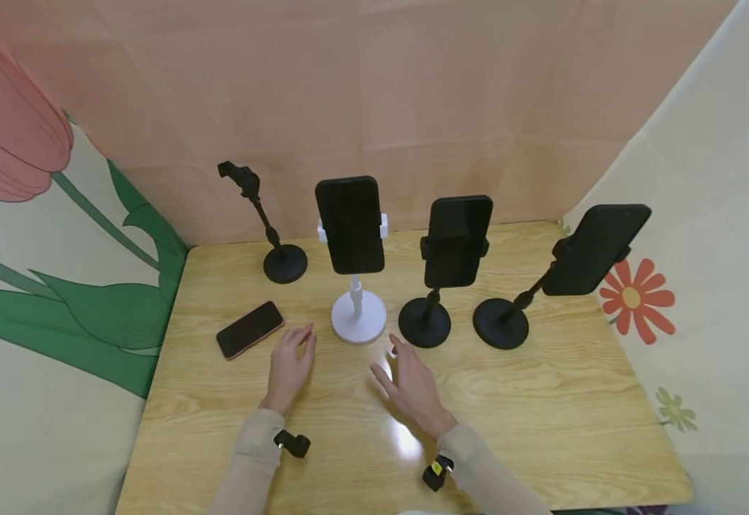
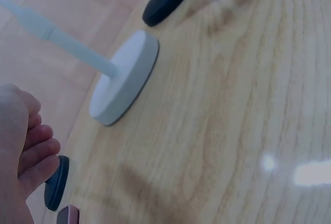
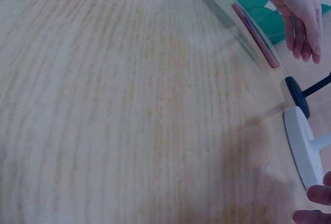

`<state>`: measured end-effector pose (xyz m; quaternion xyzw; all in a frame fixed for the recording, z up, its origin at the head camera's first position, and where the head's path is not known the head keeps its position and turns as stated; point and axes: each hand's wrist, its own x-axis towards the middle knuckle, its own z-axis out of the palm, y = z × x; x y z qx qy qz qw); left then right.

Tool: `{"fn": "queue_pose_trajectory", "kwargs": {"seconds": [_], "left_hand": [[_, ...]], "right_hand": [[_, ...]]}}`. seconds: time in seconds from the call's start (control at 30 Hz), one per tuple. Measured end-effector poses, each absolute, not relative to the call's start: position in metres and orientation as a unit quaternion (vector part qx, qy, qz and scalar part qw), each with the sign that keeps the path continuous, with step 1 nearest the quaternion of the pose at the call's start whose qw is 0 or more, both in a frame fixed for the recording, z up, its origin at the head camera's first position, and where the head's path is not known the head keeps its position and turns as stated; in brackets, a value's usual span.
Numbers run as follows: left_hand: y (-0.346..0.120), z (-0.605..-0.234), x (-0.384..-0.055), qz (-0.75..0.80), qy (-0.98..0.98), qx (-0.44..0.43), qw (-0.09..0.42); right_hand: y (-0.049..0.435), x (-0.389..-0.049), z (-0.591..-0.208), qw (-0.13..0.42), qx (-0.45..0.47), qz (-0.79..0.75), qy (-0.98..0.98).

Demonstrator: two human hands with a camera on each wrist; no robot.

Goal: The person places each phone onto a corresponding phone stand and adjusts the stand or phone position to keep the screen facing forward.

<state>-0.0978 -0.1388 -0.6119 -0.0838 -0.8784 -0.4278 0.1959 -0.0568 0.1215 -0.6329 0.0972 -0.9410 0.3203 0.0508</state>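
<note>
My left hand (image 1: 290, 366) hovers above the table between a phone lying flat (image 1: 250, 330) and the white phone stand (image 1: 358, 317); nothing is in its relaxed fingers. My right hand (image 1: 413, 386) is held over the table in front of the white stand and the middle black stand (image 1: 424, 322), fingers spread and holding nothing. The white stand carries a dark phone (image 1: 350, 225) upright in its clamp. In the left wrist view, the left hand (image 2: 31, 141) appears beside the white round base (image 2: 126, 79). The right wrist view catches only fingertips (image 3: 318, 195) of the right hand.
At the back left stands a black stand (image 1: 285, 263) with a bare clamp. The middle black stand bears a phone (image 1: 458, 242); the right black stand (image 1: 501, 323) bears another phone (image 1: 596, 249), tilted. A pink backdrop (image 1: 361, 107) rises behind the wooden table (image 1: 541, 429).
</note>
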Motion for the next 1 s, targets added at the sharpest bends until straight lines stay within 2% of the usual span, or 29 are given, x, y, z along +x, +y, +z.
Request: {"fn": "queue_pose_trajectory", "kwargs": {"seconds": [0.57, 0.9, 1.0], "left_hand": [[-0.146, -0.625, -0.097, -0.363, -0.914, -0.063, 0.169], [-0.163, -0.628, -0.119, -0.289, -0.931, -0.108, 0.198], [-0.172, -0.629, -0.132, -0.275, -0.936, -0.105, 0.193]], "right_hand": [[0.13, -0.045, -0.643, 0.042, 0.09, 0.32, -0.942], [0.136, -0.041, -0.645, 0.0, 0.1, 0.345, -0.933], [0.138, -0.04, -0.645, -0.01, 0.095, 0.358, -0.929]]}}
